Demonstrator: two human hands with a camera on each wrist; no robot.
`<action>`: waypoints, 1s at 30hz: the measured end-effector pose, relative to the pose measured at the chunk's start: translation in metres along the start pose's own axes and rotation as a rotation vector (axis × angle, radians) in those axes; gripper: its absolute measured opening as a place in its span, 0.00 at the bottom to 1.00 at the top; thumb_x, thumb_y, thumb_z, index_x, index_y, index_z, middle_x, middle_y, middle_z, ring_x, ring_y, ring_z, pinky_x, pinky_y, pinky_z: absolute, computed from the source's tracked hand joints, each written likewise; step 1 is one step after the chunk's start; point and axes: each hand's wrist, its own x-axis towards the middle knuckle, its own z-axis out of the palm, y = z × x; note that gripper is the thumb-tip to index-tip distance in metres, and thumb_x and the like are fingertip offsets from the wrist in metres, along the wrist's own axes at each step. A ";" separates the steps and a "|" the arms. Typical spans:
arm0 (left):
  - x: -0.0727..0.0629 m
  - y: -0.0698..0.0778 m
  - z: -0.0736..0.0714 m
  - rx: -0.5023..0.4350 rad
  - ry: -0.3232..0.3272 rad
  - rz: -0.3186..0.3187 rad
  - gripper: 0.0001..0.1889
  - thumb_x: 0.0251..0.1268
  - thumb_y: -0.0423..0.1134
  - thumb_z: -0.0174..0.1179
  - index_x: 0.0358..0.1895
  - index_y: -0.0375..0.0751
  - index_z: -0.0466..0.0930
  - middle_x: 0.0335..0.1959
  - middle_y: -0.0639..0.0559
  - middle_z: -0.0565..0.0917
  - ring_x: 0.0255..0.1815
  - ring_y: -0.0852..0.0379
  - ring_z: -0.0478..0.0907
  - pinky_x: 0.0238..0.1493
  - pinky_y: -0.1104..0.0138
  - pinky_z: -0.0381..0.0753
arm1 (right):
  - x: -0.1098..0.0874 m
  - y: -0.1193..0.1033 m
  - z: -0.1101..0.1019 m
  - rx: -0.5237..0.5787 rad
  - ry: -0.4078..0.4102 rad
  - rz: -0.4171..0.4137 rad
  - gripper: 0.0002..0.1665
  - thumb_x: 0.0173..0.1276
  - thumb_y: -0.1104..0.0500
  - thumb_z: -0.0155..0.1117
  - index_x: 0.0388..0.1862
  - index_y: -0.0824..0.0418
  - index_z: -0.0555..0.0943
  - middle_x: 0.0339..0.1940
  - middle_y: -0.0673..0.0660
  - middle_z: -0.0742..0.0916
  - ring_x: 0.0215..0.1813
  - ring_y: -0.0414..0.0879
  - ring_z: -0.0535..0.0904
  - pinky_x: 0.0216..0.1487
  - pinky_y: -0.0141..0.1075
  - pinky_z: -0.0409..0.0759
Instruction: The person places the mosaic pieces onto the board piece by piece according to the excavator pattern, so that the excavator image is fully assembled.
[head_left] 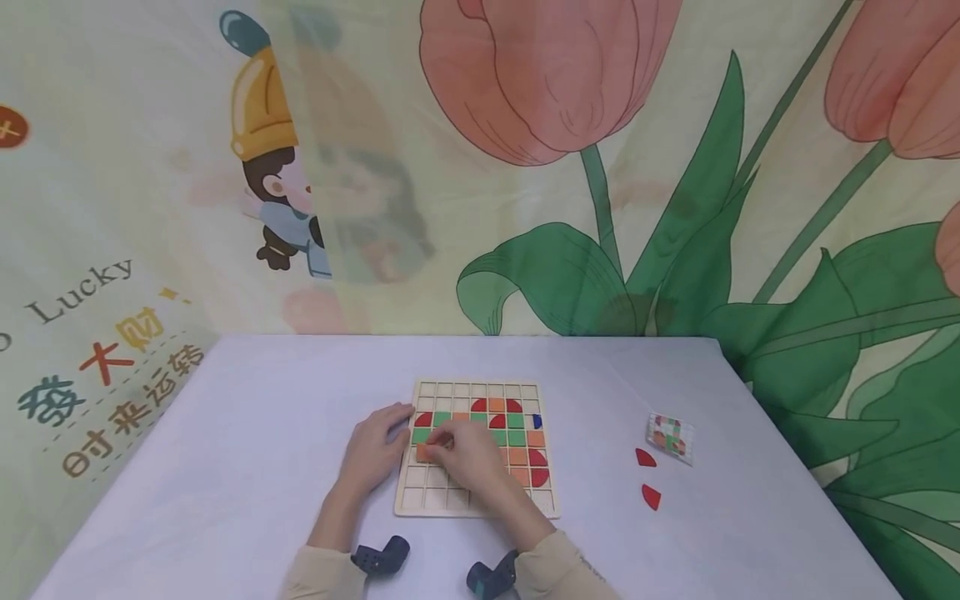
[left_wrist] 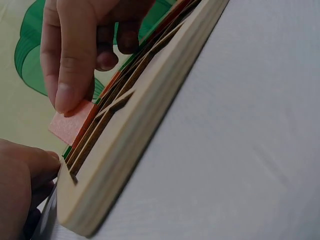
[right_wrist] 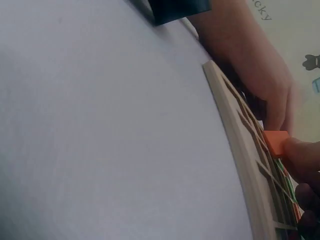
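A wooden grid board [head_left: 442, 513] lies on the table, with green, orange and red tiles set in its middle rows. My right hand [head_left: 471, 457] reaches over it, pinching an orange square tile [left_wrist: 71, 125] between thumb and fingertips. In the left wrist view this tile is tilted up from the grid near the left edge; in the right wrist view the thumb lies against the orange face. My left hand [head_left: 372, 450] rests at the board's left side, fingertips on the rim. A blue piece [head_left: 537, 422] sits near the right rim. The right hand hides several middle cells.
Two red quarter-round tiles [head_left: 651, 497] lie on the white tabletop [head_left: 600, 542] right of the board. Behind them is a small pattern card [head_left: 671, 438] in a clear sleeve. Dark wrist devices [head_left: 384, 557] are strapped at both cuffs. A printed curtain [head_left: 375, 300] hangs behind the table.
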 end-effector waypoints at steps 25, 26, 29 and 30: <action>0.000 0.000 0.001 0.020 0.010 -0.005 0.20 0.63 0.37 0.56 0.59 0.41 0.77 0.62 0.44 0.77 0.68 0.44 0.69 0.69 0.48 0.65 | 0.008 -0.026 0.016 -0.360 0.023 0.017 0.09 0.58 0.55 0.71 0.22 0.48 0.80 0.21 0.42 0.79 0.24 0.37 0.71 0.20 0.28 0.67; 0.000 0.000 0.001 0.019 0.012 -0.004 0.20 0.63 0.37 0.56 0.59 0.41 0.77 0.62 0.44 0.77 0.68 0.45 0.69 0.69 0.48 0.65 | 0.007 -0.025 0.017 -0.380 0.031 0.003 0.09 0.57 0.55 0.71 0.22 0.48 0.80 0.22 0.43 0.79 0.25 0.37 0.72 0.21 0.28 0.67; 0.000 0.000 0.000 0.023 0.013 0.001 0.20 0.62 0.36 0.56 0.59 0.41 0.77 0.62 0.45 0.77 0.68 0.45 0.69 0.69 0.47 0.64 | 0.005 -0.026 0.020 -0.451 0.043 -0.032 0.09 0.54 0.58 0.73 0.23 0.49 0.80 0.26 0.44 0.78 0.28 0.38 0.73 0.22 0.29 0.70; 0.001 0.000 0.000 0.025 0.013 0.003 0.20 0.62 0.36 0.56 0.59 0.41 0.77 0.62 0.45 0.77 0.68 0.45 0.69 0.69 0.47 0.64 | 0.005 -0.026 0.021 -0.465 0.045 -0.043 0.08 0.54 0.59 0.73 0.24 0.50 0.80 0.26 0.45 0.78 0.28 0.38 0.73 0.22 0.29 0.71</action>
